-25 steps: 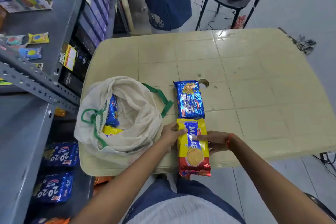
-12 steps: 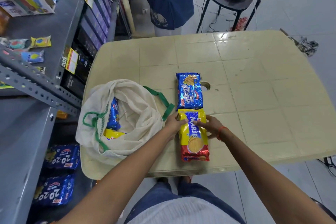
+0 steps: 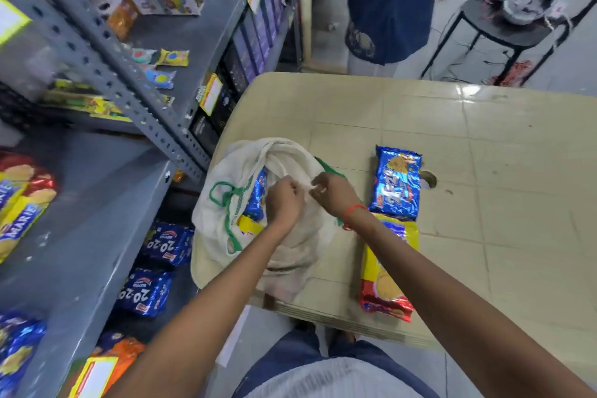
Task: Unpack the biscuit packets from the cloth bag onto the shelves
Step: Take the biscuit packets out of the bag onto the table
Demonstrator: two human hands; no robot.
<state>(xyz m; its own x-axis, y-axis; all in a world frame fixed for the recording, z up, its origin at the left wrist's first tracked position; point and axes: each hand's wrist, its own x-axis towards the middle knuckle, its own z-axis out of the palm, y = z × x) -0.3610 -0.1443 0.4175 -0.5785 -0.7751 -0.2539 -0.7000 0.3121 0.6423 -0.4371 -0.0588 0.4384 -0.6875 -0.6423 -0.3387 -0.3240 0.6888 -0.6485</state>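
Mid-unpack at frame centre: left hand and right hand both pinched on bag cloth. Next, probably: spread mouth, lift out packets.

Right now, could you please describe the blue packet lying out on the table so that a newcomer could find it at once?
Start at the beige table and find the small round hole in its top. The blue packet lies flat just left of that hole, right of the cloth bag. Unlike the yellow-and-red packet end to end with it, it is blue all over and reads 20-20.
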